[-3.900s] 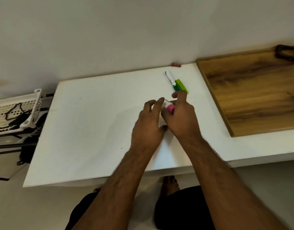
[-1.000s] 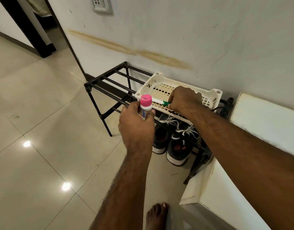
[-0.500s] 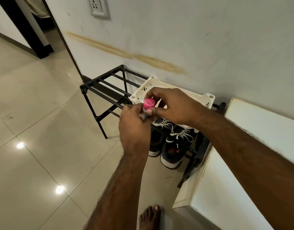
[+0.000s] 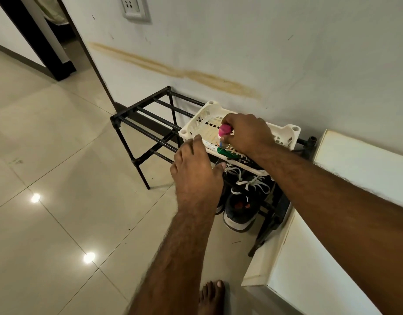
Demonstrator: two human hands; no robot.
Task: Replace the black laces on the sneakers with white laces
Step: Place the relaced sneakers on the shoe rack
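Note:
My right hand (image 4: 248,133) grips a small bottle with a pink cap (image 4: 224,130) over the white plastic basket (image 4: 196,120) on top of the black metal shoe rack (image 4: 141,118). A marker with a green cap (image 4: 224,151) lies in the basket near its front edge. My left hand (image 4: 196,164) hovers in front of the basket with relaxed fingers and holds nothing. Below the basket, a pair of dark sneakers (image 4: 240,210) with white laces (image 4: 252,180) stands on the rack's lower level; my left hand hides part of them.
A white table (image 4: 345,258) stands against the rack on the right. The wall is close behind the rack, with a socket plate (image 4: 134,7) high up. Glossy floor tiles (image 4: 59,201) spread to the left. My bare foot (image 4: 213,296) is below.
I turned from the white table to the shoe rack. The marker went from my right hand into the basket. The pink-capped bottle passed from my left hand to my right hand; my left hand drew back.

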